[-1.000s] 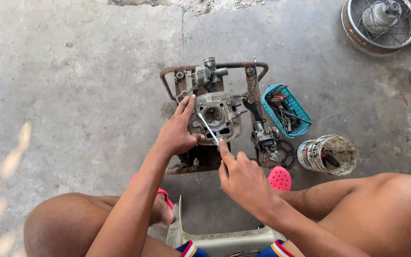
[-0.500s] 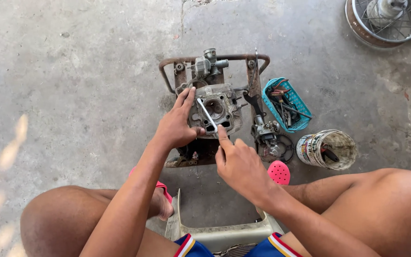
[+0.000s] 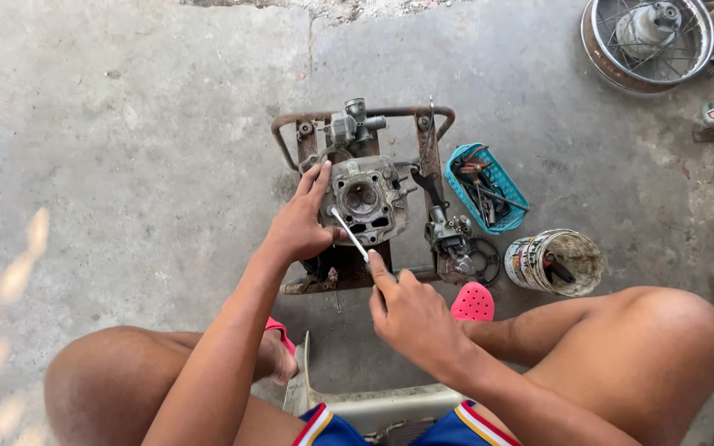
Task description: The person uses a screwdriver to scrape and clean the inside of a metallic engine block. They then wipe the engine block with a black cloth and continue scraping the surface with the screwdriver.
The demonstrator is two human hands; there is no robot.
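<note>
My left hand lies spread against the left side of the grey engine head, fingers stretched and touching its casing. The engine head sits on a rusty metal frame on the concrete floor. My right hand is closed around a thin metal tool, its tip resting on the engine head's face. Further right lie a blue basket of tools and a paint can.
</note>
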